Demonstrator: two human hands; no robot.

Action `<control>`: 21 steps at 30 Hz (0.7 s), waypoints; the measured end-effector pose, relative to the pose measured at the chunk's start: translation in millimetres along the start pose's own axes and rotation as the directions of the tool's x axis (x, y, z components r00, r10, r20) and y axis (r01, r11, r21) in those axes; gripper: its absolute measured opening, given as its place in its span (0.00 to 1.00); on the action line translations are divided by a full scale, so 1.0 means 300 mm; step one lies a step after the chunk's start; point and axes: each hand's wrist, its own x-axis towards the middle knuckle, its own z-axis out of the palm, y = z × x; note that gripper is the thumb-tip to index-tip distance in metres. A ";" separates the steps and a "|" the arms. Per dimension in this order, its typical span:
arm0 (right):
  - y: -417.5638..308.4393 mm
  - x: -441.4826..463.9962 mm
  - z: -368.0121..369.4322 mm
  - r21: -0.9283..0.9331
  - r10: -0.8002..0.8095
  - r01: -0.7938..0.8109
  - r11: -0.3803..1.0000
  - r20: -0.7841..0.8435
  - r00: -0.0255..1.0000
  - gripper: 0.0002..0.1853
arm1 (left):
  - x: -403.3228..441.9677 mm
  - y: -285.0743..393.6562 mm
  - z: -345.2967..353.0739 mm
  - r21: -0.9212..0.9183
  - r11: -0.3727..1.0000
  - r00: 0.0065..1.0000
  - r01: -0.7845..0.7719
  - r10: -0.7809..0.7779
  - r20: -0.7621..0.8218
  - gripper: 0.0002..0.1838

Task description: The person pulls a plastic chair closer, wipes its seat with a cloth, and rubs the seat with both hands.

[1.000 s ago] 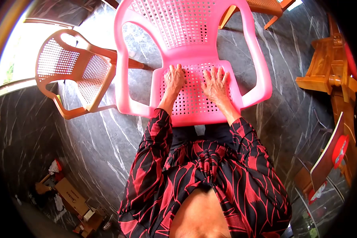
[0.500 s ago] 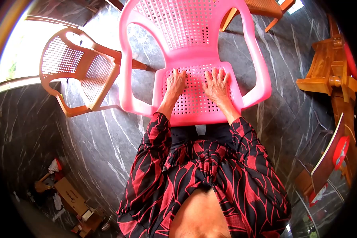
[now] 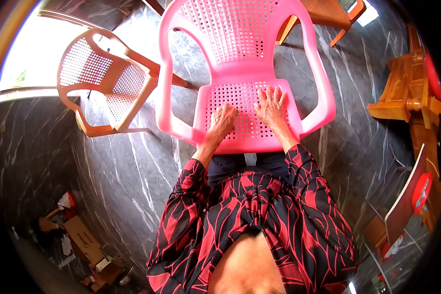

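A pink plastic armchair (image 3: 245, 145) faces me, its seat and back full of small holes. My right hand (image 3: 272, 110) lies palm down on the right part of its seat, fingers spread and holding nothing. On the left part of the seat rests my left hand (image 3: 222, 121), its fingers bent in and close together. Whatever may be under those curled fingers is hidden.
A brown plastic armchair (image 3: 110, 73) stands to the left, another brown chair (image 3: 328, 14) at the back right. Wooden furniture (image 3: 394, 100) lines the right side. A cardboard box (image 3: 83, 239) and clutter lie at lower left on the dark marbled floor (image 3: 152, 171).
My left hand has slid back toward me and slightly right over the seat, its fingers curling in. My right hand stays nearly in place. The view has shifted a little.
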 end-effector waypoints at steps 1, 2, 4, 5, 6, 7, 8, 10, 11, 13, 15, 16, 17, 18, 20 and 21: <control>0.001 0.000 -0.002 -0.001 -0.003 0.003 1.000 -0.002 1.000 0.31 | -0.019 0.004 0.002 0.001 1.000 1.000 0.002 -0.002 -0.004 0.12; 0.000 0.000 -0.003 0.005 0.003 -0.003 1.000 0.003 1.000 0.31 | -0.035 0.007 0.002 0.009 1.000 1.000 -0.019 0.019 -0.007 0.13; -0.004 -0.001 -0.010 0.011 0.007 -0.007 1.000 0.008 1.000 0.31 | -0.077 0.014 -0.004 0.009 0.996 0.995 -0.084 0.084 -0.061 0.11; -0.006 -0.001 -0.013 0.007 0.005 -0.005 1.000 0.001 1.000 0.31 | -0.092 0.014 0.003 0.009 0.997 0.995 -0.083 0.083 -0.062 0.11; -0.007 -0.001 -0.018 0.003 0.004 -0.004 1.000 -0.005 1.000 0.31 | -0.102 0.014 0.009 0.007 0.996 0.991 -0.095 0.095 -0.096 0.11; -0.002 0.002 -0.015 0.002 0.004 -0.004 1.000 -0.006 1.000 0.31 | -0.105 0.016 0.015 0.005 0.994 0.986 -0.107 0.106 -0.130 0.10; -0.001 0.002 -0.013 -0.001 0.000 0.000 1.000 -0.003 1.000 0.31 | -0.111 0.018 0.019 0.004 0.994 0.986 -0.106 0.106 -0.131 0.10; -0.001 0.002 -0.014 -0.003 -0.006 0.006 1.000 -0.001 1.000 0.32 | -0.117 0.028 0.015 -0.013 0.998 0.991 -0.067 0.065 -0.116 0.08; 0.001 0.002 -0.015 0.006 -0.010 0.010 1.000 0.005 1.000 0.32 | -0.116 0.029 0.011 -0.013 0.998 0.991 -0.065 0.063 -0.117 0.08; 0.001 0.003 -0.015 0.015 -0.014 0.014 1.000 0.011 1.000 0.33 | -0.109 0.030 0.007 -0.039 0.998 0.992 -0.039 0.034 -0.120 0.08; 0.002 0.002 -0.016 0.013 -0.022 0.022 1.000 -0.006 1.000 0.32 | -0.100 0.032 0.009 -0.046 0.999 0.994 0.005 -0.010 -0.111 0.07; 0.000 0.002 -0.019 0.012 -0.023 0.023 1.000 -0.005 1.000 0.32 | -0.095 0.032 0.011 -0.050 0.998 0.994 0.048 -0.053 -0.101 0.07; -0.002 0.003 -0.021 0.005 -0.016 0.016 1.000 0.001 1.000 0.32 | -0.092 0.034 0.013 -0.051 0.998 0.994 0.048 -0.053 -0.100 0.07; -0.003 0.002 -0.022 -0.002 -0.009 0.009 1.000 0.007 1.000 0.32 | -0.089 0.037 0.014 -0.056 0.996 0.991 0.067 -0.073 -0.114 0.07; -0.003 0.005 -0.021 -0.003 -0.010 0.010 1.000 0.003 1.000 0.32 | -0.080 0.036 0.013 -0.063 0.994 0.988 0.087 -0.094 -0.126 0.07; -0.003 0.004 -0.019 -0.005 -0.011 0.011 1.000 -0.003 1.000 0.32 | -0.071 0.033 0.008 -0.067 0.994 0.990 0.086 -0.093 -0.108 0.07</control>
